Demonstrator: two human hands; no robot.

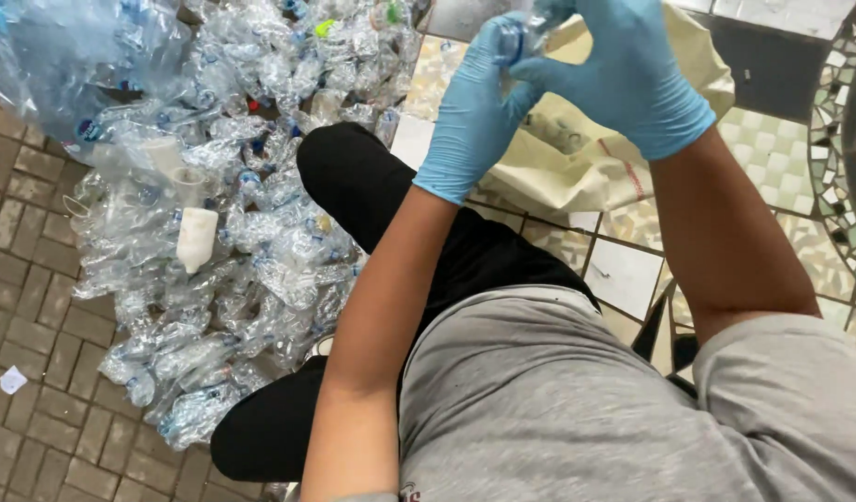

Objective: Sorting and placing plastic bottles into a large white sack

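Clear bottle [524,33] between both gloved hands' fingers [502,56].

floor: brick paving [38,279] left | pale tiles [772,149] right | mosaic border [842,121] | daylight

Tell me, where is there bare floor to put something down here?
Bare brick lies left of the bottle pile, down to the paper scrap. Bare tiles lie right of the cream sack. It is crowded between pile, black-trousered knee and sack.
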